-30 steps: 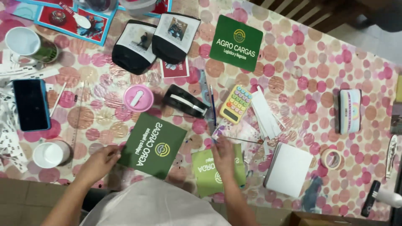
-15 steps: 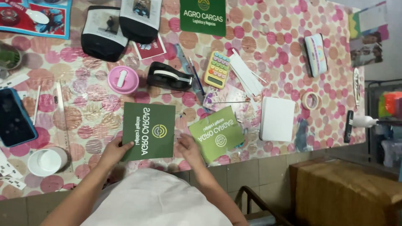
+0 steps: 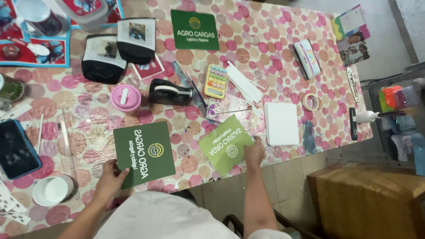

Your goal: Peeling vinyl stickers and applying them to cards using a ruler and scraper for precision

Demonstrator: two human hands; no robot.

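Observation:
My left hand (image 3: pixel 108 182) grips the near corner of a dark green printed square card (image 3: pixel 144 152) lying flat on the spotted tablecloth. My right hand (image 3: pixel 254 152) rests on the right edge of a light green square card (image 3: pixel 225 144), which lies tilted near the table's front edge. A third dark green card (image 3: pixel 195 29) lies at the far side of the table, untouched.
Between the cards lie a black tape dispenser (image 3: pixel 169 92), a pink lidded cup (image 3: pixel 125 98), a pastel calculator (image 3: pixel 216 81), white paper strips (image 3: pixel 244 86), a white notepad (image 3: pixel 281 123) and a tape roll (image 3: pixel 311 102). A phone (image 3: pixel 17 149) and white cup (image 3: pixel 54 189) sit at left.
The view has swung left to right, and the table appears shifted. My right hand has slid from the light green card's near left edge to its right edge; the card has turned a little.

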